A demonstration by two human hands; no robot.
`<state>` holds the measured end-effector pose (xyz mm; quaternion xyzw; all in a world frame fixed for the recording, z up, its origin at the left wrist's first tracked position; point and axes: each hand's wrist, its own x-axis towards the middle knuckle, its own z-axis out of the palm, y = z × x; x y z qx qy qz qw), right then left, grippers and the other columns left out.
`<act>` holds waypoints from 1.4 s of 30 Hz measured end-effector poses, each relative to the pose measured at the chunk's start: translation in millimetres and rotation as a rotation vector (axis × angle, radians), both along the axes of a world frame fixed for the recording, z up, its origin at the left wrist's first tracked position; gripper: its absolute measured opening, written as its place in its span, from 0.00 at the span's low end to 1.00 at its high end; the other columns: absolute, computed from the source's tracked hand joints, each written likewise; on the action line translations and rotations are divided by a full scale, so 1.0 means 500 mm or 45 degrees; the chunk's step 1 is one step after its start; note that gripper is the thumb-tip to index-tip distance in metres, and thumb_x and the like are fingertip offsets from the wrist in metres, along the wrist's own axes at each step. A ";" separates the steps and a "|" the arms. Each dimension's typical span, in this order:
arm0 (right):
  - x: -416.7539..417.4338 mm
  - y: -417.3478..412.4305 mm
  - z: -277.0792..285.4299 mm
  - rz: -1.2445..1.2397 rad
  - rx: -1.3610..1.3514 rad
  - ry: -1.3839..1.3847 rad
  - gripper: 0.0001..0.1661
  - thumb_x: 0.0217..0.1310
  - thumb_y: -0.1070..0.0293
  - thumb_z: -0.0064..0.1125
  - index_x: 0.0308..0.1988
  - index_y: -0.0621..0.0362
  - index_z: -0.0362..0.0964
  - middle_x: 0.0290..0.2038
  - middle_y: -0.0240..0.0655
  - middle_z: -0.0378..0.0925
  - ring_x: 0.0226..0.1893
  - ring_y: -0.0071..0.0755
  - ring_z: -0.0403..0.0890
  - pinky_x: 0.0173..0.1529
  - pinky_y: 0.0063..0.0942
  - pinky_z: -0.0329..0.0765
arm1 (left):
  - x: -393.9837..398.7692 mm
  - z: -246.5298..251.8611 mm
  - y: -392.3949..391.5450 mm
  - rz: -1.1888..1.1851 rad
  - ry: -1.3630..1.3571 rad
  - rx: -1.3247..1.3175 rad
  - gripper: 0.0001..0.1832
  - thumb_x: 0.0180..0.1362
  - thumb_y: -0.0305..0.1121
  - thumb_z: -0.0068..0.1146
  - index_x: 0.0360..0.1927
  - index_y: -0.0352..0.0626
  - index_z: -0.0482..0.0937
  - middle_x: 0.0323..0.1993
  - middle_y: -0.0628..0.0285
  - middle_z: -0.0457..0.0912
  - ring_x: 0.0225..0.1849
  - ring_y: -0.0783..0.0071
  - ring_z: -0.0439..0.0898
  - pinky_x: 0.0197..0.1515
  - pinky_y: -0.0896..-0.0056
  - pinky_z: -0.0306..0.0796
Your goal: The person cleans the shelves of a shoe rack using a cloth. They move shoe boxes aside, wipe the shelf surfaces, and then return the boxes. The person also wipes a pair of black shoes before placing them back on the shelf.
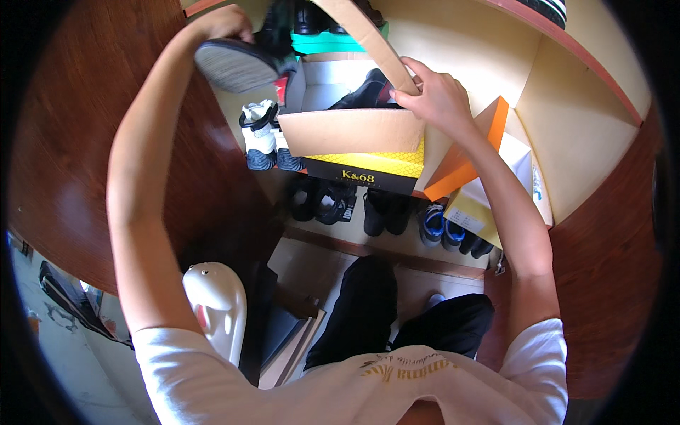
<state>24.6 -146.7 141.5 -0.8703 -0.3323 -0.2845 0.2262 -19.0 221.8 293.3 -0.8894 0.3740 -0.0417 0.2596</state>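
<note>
My left hand [228,22] grips a black heeled boot [276,32], tipped so that its worn grey sole [236,66] faces me. A red patch shows near its heel. My right hand [438,95] pinches the end of a long brown cardboard flap [366,34], raised over a yellow and black shoebox [366,169]. Inside this box lies another black shoe [361,90], partly covered by the flap and my fingers. The box's front flap [350,132] folds outward. White sneakers [260,135] stand just left of the box.
An orange lid [467,151] leans by an open pale box [478,212] at the right. Dark shoes [332,204] and blue sneakers [441,226] line the lower shelf. More shoes stand on a green box [340,43] behind. Brown wooden doors [79,133] flank the cabinet.
</note>
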 end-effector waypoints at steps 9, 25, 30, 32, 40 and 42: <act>-0.036 0.045 -0.028 0.085 -0.433 -0.137 0.32 0.48 0.52 0.61 0.53 0.52 0.68 0.45 0.41 0.74 0.49 0.39 0.72 0.51 0.35 0.71 | -0.304 0.044 0.071 -0.027 -0.047 -0.128 0.05 0.38 0.29 0.59 0.17 0.38 0.79 0.16 0.63 0.73 0.18 0.71 0.73 0.22 0.72 0.66; -0.281 -0.285 -0.129 1.236 1.636 1.312 0.28 0.66 0.52 0.38 0.55 0.64 0.57 0.42 0.48 0.74 0.42 0.38 0.77 0.46 0.37 0.76 | -0.250 -0.194 -0.593 0.267 0.402 -2.391 0.03 0.45 0.29 0.61 0.24 0.44 0.78 0.18 0.70 0.74 0.17 0.85 0.70 0.21 0.85 0.62; -0.226 -0.514 -0.140 0.707 1.933 0.911 0.17 0.62 0.64 0.48 0.47 0.64 0.64 0.30 0.41 0.78 0.28 0.32 0.81 0.32 0.29 0.81 | -0.119 -0.329 -0.843 0.279 0.828 -2.365 0.05 0.47 0.28 0.60 0.20 0.41 0.77 0.16 0.69 0.71 0.18 0.82 0.68 0.22 0.80 0.62; -0.191 -0.583 -0.149 0.499 1.858 0.842 0.16 0.59 0.73 0.49 0.48 0.65 0.64 0.29 0.40 0.78 0.26 0.30 0.81 0.30 0.24 0.81 | -0.065 -0.390 -0.903 0.158 1.158 -2.610 0.04 0.48 0.22 0.58 0.21 0.39 0.76 0.20 0.63 0.75 0.22 0.74 0.74 0.26 0.73 0.69; -0.041 -0.631 -0.164 0.097 1.617 1.113 0.14 0.52 0.83 0.41 0.41 0.78 0.62 0.28 0.52 0.75 0.26 0.44 0.80 0.33 0.34 0.82 | 0.093 -0.503 -0.951 0.705 1.724 -2.750 0.06 0.55 0.23 0.46 0.26 0.38 0.76 0.22 0.59 0.77 0.23 0.71 0.76 0.27 0.70 0.71; -0.003 -0.620 -0.174 0.065 1.641 1.157 0.07 0.52 0.82 0.42 0.33 0.75 0.65 0.26 0.52 0.74 0.25 0.46 0.80 0.32 0.37 0.82 | 0.123 -0.519 -0.942 0.867 1.706 -2.766 0.08 0.56 0.25 0.44 0.26 0.37 0.76 0.23 0.58 0.77 0.23 0.70 0.76 0.28 0.68 0.72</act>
